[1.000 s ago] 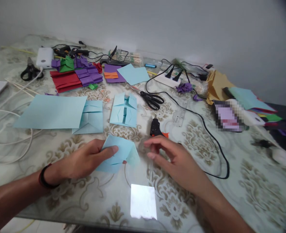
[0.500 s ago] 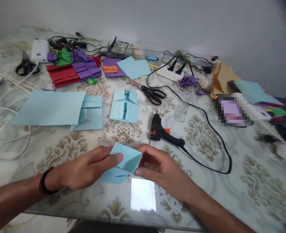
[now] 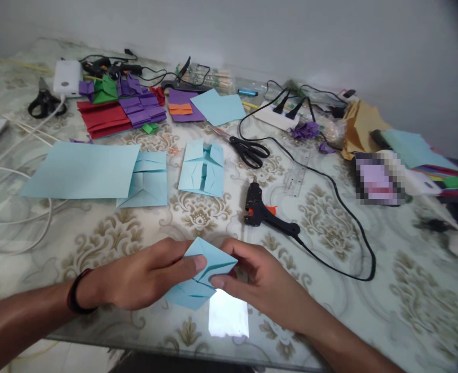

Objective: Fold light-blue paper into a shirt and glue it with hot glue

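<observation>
A folded sheet of light blue paper (image 3: 192,295) is held between my two hands above the near part of the table. My left hand (image 3: 155,274) grips it from the left, thumb on top and fingers underneath. At the right side, my right hand (image 3: 252,277) pinches a folded flap, with the thumb at its lower edge and the index finger behind its pointed corner. Beyond my hands lie a folded blue paper piece (image 3: 201,168), another folded blue piece (image 3: 149,178) and a flat blue sheet (image 3: 81,171) partly covering it.
A black glue gun (image 3: 270,212) lies right of centre, its cord looping right. Black scissors (image 3: 250,151) and a clear ruler (image 3: 297,176) are near it. Folded red paper (image 3: 102,119), a white power strip (image 3: 277,115) and a pixelated device (image 3: 378,178) sit farther back.
The flap under my right hand has been pressed flatter, its opening narrowing to a slit. Both hands and the paper have shifted slightly toward me and right; the whole view has moved a little.
</observation>
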`<state>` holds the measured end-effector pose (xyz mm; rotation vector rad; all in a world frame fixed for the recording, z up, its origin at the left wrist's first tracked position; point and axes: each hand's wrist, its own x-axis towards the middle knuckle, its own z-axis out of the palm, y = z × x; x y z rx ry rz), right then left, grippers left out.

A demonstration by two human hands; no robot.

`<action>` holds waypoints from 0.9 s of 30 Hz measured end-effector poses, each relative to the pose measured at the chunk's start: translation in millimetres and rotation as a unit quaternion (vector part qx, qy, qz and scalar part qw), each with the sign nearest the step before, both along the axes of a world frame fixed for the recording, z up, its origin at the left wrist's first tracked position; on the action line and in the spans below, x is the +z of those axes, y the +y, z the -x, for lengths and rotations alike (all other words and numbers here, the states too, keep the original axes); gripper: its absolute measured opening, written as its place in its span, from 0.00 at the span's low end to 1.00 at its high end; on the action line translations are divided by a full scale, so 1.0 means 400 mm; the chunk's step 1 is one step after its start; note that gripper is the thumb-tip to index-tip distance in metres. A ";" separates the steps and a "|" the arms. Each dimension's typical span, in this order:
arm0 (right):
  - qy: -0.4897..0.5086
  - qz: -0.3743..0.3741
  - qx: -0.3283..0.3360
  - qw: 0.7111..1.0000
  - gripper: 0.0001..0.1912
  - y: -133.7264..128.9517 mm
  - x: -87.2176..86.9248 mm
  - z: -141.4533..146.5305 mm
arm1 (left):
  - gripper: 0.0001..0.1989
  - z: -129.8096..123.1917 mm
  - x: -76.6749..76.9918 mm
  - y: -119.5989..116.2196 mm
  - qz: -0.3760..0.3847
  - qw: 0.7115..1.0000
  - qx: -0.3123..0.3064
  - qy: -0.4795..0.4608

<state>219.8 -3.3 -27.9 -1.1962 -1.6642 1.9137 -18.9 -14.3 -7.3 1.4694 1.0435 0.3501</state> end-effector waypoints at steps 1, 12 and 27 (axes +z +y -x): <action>0.001 -0.002 0.000 1.000 0.13 0.000 0.000 0.000 | 0.19 0.000 -0.002 0.000 0.004 1.000 -0.003 -0.001; -0.017 -0.028 0.007 0.999 0.11 -0.002 0.003 0.003 | 0.16 -0.002 -0.026 0.007 0.022 0.998 -0.056 0.035; -0.037 -0.094 -0.004 0.995 0.14 -0.005 0.004 0.008 | 0.18 -0.009 -0.028 0.006 0.060 0.998 -0.003 0.019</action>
